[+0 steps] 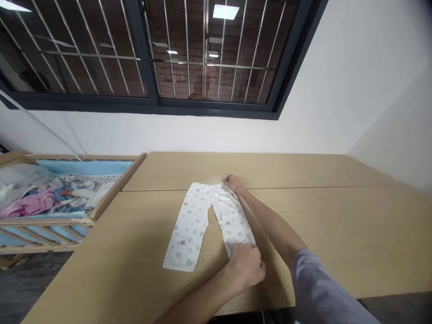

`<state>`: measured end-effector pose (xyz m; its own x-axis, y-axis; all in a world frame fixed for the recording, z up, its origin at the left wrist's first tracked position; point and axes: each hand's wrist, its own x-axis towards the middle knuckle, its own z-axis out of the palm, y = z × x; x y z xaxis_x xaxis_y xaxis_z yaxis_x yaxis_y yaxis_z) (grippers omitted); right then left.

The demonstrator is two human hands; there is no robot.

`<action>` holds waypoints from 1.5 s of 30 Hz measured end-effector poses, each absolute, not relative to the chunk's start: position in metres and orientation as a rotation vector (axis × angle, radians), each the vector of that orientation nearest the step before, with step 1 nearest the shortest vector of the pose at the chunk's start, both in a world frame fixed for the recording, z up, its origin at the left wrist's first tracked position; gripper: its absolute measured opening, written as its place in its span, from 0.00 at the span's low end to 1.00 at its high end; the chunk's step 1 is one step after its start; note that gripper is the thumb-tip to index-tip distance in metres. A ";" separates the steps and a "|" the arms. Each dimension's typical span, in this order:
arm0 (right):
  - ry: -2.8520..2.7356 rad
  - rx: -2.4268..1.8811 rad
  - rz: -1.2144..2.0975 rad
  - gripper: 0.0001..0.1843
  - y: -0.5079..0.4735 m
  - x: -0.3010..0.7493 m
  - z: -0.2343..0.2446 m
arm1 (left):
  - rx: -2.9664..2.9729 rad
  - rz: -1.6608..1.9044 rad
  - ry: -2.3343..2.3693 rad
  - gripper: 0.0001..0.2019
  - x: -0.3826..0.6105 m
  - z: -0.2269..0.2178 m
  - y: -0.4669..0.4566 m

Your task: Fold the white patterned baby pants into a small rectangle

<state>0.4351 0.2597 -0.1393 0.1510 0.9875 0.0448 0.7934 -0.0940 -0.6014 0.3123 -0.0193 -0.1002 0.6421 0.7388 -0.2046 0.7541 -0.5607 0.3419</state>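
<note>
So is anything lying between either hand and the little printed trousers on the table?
Nothing visible does. The left hand already grips the hem of one leg of the trousers, and the right hand is on the waistband corner. The table around the garment shows only bare wood.

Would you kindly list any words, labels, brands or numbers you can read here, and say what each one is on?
No text can be read.
Trousers, held at the waistband by the right hand and at a leg's hem by the left hand: small printed motifs only, too blurred to show any letters.
Crib, table and window: no label or sign shows.
</note>
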 end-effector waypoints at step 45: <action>-2.927 -0.516 0.592 0.34 0.134 0.295 -0.153 | 2.765 0.467 2.014 0.21 0.113 -0.190 -0.089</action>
